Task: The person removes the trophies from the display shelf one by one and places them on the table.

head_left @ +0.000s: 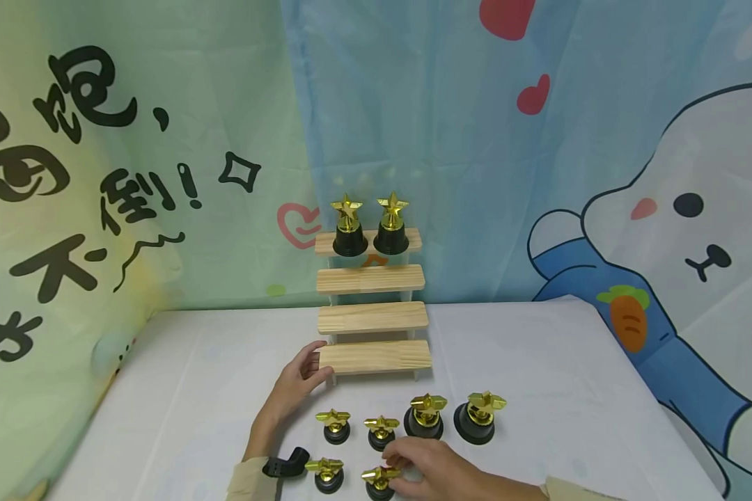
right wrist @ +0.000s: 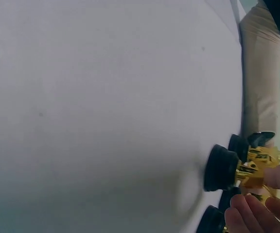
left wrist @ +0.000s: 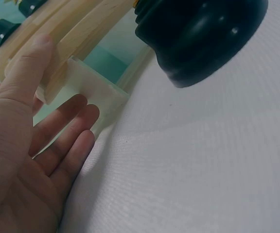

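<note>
In the head view, a stepped display stand point(head_left: 376, 356) with wooden shelves stands mid-table. My left hand point(head_left: 297, 384) holds the left end of its lowest shelf; the left wrist view shows the thumb point(left wrist: 27, 73) along the wood and other fingers by the clear side support point(left wrist: 94, 87). My right hand point(head_left: 435, 465) pinches the golden star top of a small black-based trophy point(head_left: 379, 481) at the front. Close by are other small trophies point(head_left: 336, 428), point(head_left: 381, 433), point(head_left: 328, 476) and two larger ones point(head_left: 425, 417), point(head_left: 478, 417). Two star trophies point(head_left: 349, 229), point(head_left: 391, 226) occupy the top shelf.
A white cloth point(head_left: 526, 362) covers the table. Behind it hangs a printed backdrop point(head_left: 413, 104) with hearts, lettering and a cartoon bear. A black band point(head_left: 286, 465) is on my left wrist, beside the small trophies.
</note>
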The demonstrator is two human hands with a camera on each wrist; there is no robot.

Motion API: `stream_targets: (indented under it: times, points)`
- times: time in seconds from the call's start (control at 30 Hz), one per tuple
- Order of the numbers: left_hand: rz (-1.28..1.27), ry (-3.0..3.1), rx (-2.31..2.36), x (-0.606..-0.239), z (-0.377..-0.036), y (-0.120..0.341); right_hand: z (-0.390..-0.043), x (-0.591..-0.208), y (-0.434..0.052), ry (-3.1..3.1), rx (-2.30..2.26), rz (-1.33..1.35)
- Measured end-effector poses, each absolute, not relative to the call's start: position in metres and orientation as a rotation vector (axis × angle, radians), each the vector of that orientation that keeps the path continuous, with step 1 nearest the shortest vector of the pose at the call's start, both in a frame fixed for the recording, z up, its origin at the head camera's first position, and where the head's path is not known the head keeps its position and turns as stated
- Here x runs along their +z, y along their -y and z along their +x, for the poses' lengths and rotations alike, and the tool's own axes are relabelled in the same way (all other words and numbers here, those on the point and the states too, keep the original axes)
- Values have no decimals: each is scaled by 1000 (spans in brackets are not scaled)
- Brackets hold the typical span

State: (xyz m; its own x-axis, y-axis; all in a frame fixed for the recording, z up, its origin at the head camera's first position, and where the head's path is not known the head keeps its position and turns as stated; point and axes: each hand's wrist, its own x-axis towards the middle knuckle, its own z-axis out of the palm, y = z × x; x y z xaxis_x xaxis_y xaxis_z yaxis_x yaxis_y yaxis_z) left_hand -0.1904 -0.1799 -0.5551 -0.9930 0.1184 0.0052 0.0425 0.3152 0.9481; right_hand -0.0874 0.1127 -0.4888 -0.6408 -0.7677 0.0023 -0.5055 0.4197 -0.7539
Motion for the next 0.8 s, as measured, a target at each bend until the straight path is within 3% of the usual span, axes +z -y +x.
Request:
stream_targets:
  times: [0.5,0.8]
  points:
    - [81,-2503,1782,-544,-185,175,-87,-460,-122,-2358,-1058,-1171]
    - [148,-2499,1790,-554,-190,179,-100,-429,-125,-2545,-1218,-1428]
